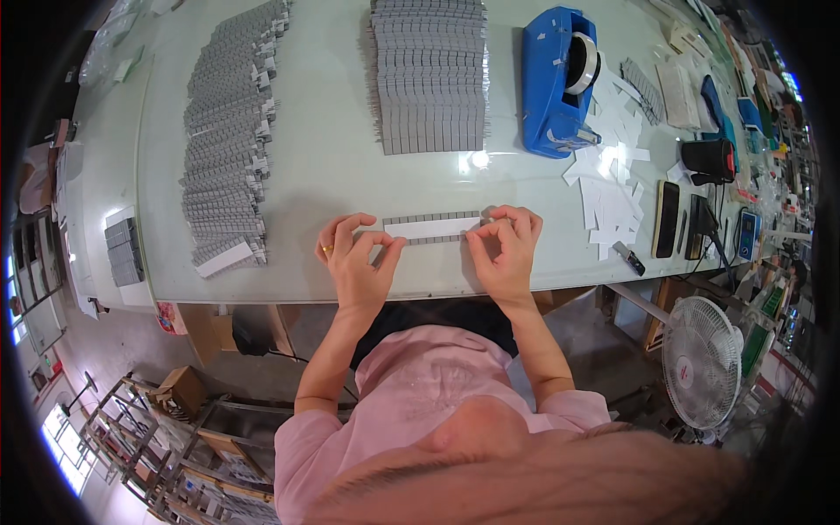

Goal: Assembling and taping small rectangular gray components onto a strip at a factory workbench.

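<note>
A row of small grey rectangular pieces (pixel 432 239) lies on the table in front of me, with a white paper strip (pixel 424 227) along its length. At the left end, my left hand (pixel 357 261) pinches the strip's edge with thumb and finger; a ring is on one finger. My right hand (pixel 509 255) pinches the other end, its remaining fingers curled above. Beyond the row sits a neat block of grey rows (pixel 433 114). Further left runs a long, uneven stack of similar rows (pixel 229 131), with another white strip (pixel 224 259) on its nearest row.
A blue tape dispenser (pixel 544 87) with a roll stands at the right back. Loose white paper strips (pixel 608 206) are scattered beside it. Phones (pixel 667 219), a black cup-like holder (pixel 707 159) and cables lie farther right. A white fan (pixel 703 361) stands below the table's right edge.
</note>
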The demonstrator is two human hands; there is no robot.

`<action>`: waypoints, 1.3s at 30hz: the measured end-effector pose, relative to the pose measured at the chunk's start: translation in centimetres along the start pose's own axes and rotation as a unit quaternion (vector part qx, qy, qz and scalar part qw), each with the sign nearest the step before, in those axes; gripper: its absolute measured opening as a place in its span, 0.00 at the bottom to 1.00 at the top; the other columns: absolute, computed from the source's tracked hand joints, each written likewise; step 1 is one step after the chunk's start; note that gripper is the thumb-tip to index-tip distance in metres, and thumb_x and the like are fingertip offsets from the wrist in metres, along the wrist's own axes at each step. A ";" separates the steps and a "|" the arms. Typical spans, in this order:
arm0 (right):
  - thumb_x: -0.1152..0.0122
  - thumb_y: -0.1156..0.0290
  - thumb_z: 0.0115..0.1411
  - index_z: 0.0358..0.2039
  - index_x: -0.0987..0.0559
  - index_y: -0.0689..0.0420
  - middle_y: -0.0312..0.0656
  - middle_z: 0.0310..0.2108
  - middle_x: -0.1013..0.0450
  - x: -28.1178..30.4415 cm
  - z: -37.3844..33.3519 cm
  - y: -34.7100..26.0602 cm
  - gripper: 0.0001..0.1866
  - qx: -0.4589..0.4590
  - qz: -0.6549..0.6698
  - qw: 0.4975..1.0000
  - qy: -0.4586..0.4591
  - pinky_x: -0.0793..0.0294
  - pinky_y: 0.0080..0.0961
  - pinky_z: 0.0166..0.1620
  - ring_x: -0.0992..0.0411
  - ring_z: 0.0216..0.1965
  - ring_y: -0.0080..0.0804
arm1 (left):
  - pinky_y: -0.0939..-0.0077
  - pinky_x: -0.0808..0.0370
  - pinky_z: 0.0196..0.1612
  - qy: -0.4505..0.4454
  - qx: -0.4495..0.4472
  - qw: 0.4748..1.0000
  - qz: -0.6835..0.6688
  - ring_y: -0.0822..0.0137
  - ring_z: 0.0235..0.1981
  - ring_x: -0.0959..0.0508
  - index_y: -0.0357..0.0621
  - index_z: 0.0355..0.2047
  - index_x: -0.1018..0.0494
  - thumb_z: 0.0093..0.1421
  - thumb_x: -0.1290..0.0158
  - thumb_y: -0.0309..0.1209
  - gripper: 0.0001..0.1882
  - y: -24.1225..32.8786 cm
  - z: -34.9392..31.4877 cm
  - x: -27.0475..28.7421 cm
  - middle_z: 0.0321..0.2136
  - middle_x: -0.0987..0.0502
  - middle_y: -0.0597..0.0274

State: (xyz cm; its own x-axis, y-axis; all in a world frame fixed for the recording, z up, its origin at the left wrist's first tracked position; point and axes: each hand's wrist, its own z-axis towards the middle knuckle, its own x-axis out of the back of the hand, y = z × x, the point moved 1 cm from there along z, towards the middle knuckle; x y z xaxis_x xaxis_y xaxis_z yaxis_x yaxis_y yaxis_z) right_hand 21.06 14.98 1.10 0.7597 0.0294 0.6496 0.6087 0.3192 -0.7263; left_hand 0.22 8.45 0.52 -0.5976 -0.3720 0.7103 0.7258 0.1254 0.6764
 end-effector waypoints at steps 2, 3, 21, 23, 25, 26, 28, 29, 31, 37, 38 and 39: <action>0.30 0.77 0.49 0.24 0.23 0.56 0.42 0.43 0.30 -0.1 -0.1 0.0 0.08 0.004 -0.005 1.000 0.012 0.36 0.37 0.50 0.39 0.49 0.44 | 0.59 0.44 0.55 -0.003 0.000 1.000 0.005 0.60 0.53 0.33 0.52 0.22 0.23 0.48 0.30 0.33 0.10 0.1 0.1 0.0 0.44 0.26 0.72; 0.30 0.77 0.49 0.24 0.23 0.56 0.42 0.43 0.30 -0.1 -0.1 0.0 0.08 0.004 -0.004 1.000 0.012 0.36 0.37 0.50 0.39 0.49 0.44 | 0.60 0.43 0.54 -0.001 -0.005 1.000 0.008 0.59 0.52 0.33 0.51 0.22 0.23 0.47 0.30 0.31 0.10 0.3 0.2 0.1 0.44 0.26 0.70; 0.28 0.75 0.47 0.24 0.21 0.54 0.39 0.45 0.29 0.4 -0.7 -0.4 0.07 -0.024 -0.014 1.000 0.010 0.37 0.40 0.52 0.38 0.50 0.46 | 0.58 0.44 0.53 0.017 -0.010 1.000 0.017 0.59 0.51 0.34 0.54 0.22 0.23 0.46 0.30 0.33 0.10 0.5 -0.7 0.6 0.42 0.29 0.70; 0.28 0.75 0.47 0.24 0.21 0.54 0.39 0.45 0.29 0.1 -0.4 -0.3 0.07 -0.022 -0.017 1.000 0.015 0.37 0.39 0.52 0.39 0.50 0.45 | 0.59 0.42 0.53 0.011 -0.012 1.000 0.023 0.57 0.51 0.34 0.52 0.22 0.23 0.46 0.30 0.31 0.10 0.5 0.1 0.4 0.42 0.28 0.68; 0.28 0.75 0.48 0.24 0.21 0.54 0.38 0.45 0.29 -0.1 -0.3 -0.3 0.07 -0.022 -0.021 0.999 0.022 0.37 0.39 0.52 0.39 0.50 0.45 | 0.60 0.40 0.52 0.004 -0.014 1.000 0.028 0.56 0.51 0.33 0.50 0.22 0.24 0.46 0.30 0.29 0.10 0.3 0.2 0.3 0.41 0.28 0.67; 0.28 0.75 0.48 0.24 0.21 0.55 0.40 0.45 0.29 -0.1 -0.4 -0.3 0.07 -0.024 -0.020 0.999 0.019 0.37 0.38 0.53 0.39 0.51 0.45 | 0.58 0.42 0.53 0.001 -0.010 1.000 0.025 0.57 0.51 0.34 0.52 0.22 0.23 0.46 0.30 0.31 0.10 0.1 0.1 0.2 0.42 0.28 0.68; 0.28 0.76 0.47 0.24 0.21 0.56 0.41 0.45 0.29 -0.2 -0.4 -0.3 0.07 -0.028 -0.021 0.999 0.017 0.37 0.38 0.53 0.39 0.51 0.45 | 0.57 0.44 0.54 -0.004 -0.007 1.000 0.021 0.59 0.52 0.34 0.53 0.22 0.23 0.46 0.30 0.33 0.10 -0.1 0.0 0.1 0.44 0.29 0.70; 0.28 0.76 0.47 0.24 0.21 0.56 0.41 0.45 0.29 -0.2 -0.4 -0.3 0.07 -0.026 -0.020 0.999 0.020 0.37 0.37 0.53 0.39 0.51 0.44 | 0.57 0.44 0.54 -0.003 -0.004 1.000 0.020 0.59 0.52 0.34 0.53 0.22 0.23 0.47 0.30 0.33 0.09 -0.1 0.0 0.1 0.44 0.29 0.70; 0.28 0.76 0.47 0.24 0.21 0.56 0.40 0.45 0.29 -0.1 -0.4 -0.3 0.07 -0.023 -0.019 0.999 0.023 0.37 0.37 0.53 0.39 0.51 0.44 | 0.57 0.44 0.54 -0.002 -0.001 1.000 0.020 0.59 0.52 0.34 0.53 0.22 0.23 0.47 0.30 0.33 0.09 0.0 0.0 0.1 0.44 0.28 0.70; 0.28 0.76 0.47 0.24 0.20 0.55 0.40 0.45 0.29 -0.1 -0.4 -0.3 0.07 -0.026 -0.021 0.999 0.024 0.36 0.37 0.52 0.39 0.51 0.44 | 0.57 0.44 0.55 -0.003 0.000 1.000 0.018 0.59 0.52 0.34 0.53 0.22 0.22 0.47 0.30 0.33 0.09 0.1 0.0 0.1 0.43 0.29 0.69; 0.28 0.76 0.47 0.24 0.20 0.55 0.40 0.45 0.29 -0.1 -0.4 -0.3 0.07 -0.025 -0.022 0.999 0.024 0.36 0.37 0.52 0.39 0.51 0.44 | 0.57 0.44 0.55 -0.004 0.000 1.000 0.019 0.59 0.52 0.34 0.53 0.22 0.22 0.47 0.30 0.33 0.09 0.1 0.0 0.0 0.43 0.29 0.69; 0.27 0.76 0.47 0.24 0.20 0.55 0.40 0.45 0.29 -0.1 -0.4 -0.3 0.07 -0.023 -0.023 0.999 0.025 0.36 0.37 0.52 0.39 0.51 0.44 | 0.57 0.44 0.55 -0.005 0.000 1.000 0.021 0.58 0.52 0.34 0.53 0.22 0.22 0.47 0.30 0.33 0.09 0.0 0.0 0.0 0.43 0.29 0.69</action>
State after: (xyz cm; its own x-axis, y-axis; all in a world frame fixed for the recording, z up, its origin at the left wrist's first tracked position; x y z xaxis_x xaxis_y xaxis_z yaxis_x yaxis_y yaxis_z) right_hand 20.85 14.47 1.13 0.7400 -0.0320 0.6719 0.6529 0.2744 -0.7060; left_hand 0.23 8.45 0.57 -0.5697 -0.3566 0.7404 0.7505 0.1415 0.6456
